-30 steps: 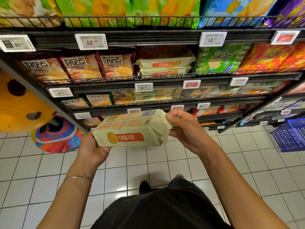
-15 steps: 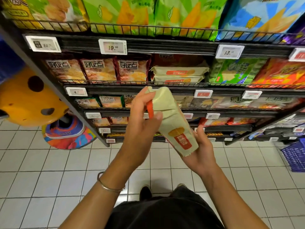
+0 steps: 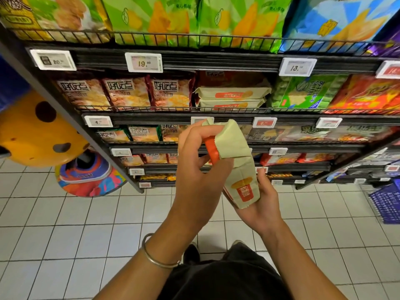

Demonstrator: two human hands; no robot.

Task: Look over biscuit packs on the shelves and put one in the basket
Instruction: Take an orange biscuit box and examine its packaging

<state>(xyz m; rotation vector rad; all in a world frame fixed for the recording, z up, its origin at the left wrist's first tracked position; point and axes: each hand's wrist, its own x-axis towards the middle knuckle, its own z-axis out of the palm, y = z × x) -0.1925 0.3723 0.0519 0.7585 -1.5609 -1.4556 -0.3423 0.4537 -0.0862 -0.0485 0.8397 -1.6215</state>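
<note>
The biscuit pack (image 3: pixel 234 148) is taken as the reference for all positions.

1. Nearest the camera, below the pack, a metal bangle (image 3: pixel 151 259) is worn on the left wrist.
2. The pack is held in mid-air over the tiled floor (image 3: pixel 65 224). It is tilted close to upright, with its crimped upper end toward the shelves (image 3: pixel 216 61).
3. The left hand (image 3: pixel 199 176) is closed on the upper end of the pack. The orange-edged seal is pinched between thumb and fingers.
4. The right hand (image 3: pixel 263 204) is cupped under the lower end of the pack, with the fingers curled round its far side. The weight appears to be carried here.
5. A blue basket (image 3: pixel 387 202) is seen well apart from the pack, to its right and lower, on the floor. It is cut off by the frame edge, and its contents cannot be made out.
6. Beyond and above the pack, two matching packs (image 3: pixel 232 95) are stacked on the second shelf, behind a wire rail.

Step in hand: the inspection step is judged to be under way. One pack is off the shelf and is being examined. Nothing has yet been placed in the basket.

Next move: if the pack is accepted, the pinch of the left hand is to be released. The pack is then to be carried by the right hand, rightward and down, over the basket rim. A long sideways reach is called for. Otherwise, the pack is to be returned to the stack.
</note>
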